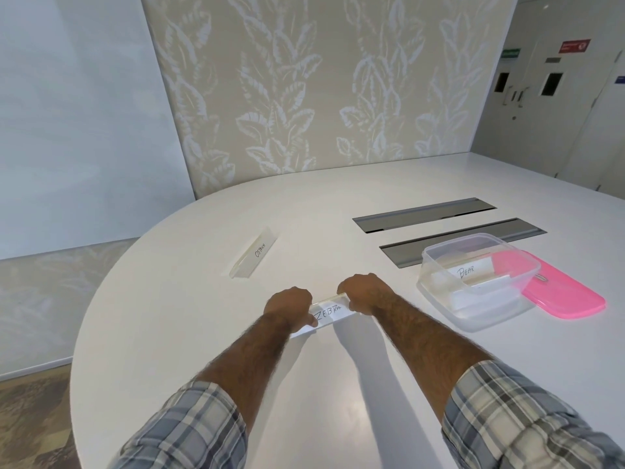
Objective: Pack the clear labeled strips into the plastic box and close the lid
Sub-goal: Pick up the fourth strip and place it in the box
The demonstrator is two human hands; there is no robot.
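Note:
A clear strip labeled ZEBRA (329,313) is held at both ends near the table's middle: my left hand (290,307) grips its left end, my right hand (363,292) its right end. Whether it rests on the table or is lifted I cannot tell. A second clear strip labeled OSTRICH (254,253) lies alone farther back and to the left. The clear plastic box (439,262) stands open at the right, with a strip labeled BEAR (468,270) inside it. The pink lid (571,294) lies flat, partly under the box's right side.
The white table (203,333) has a rounded edge at the left, with floor beyond. Two grey cable hatches (422,214) are set flush in the tabletop behind the box. A patterned wall panel stands past the far edge.

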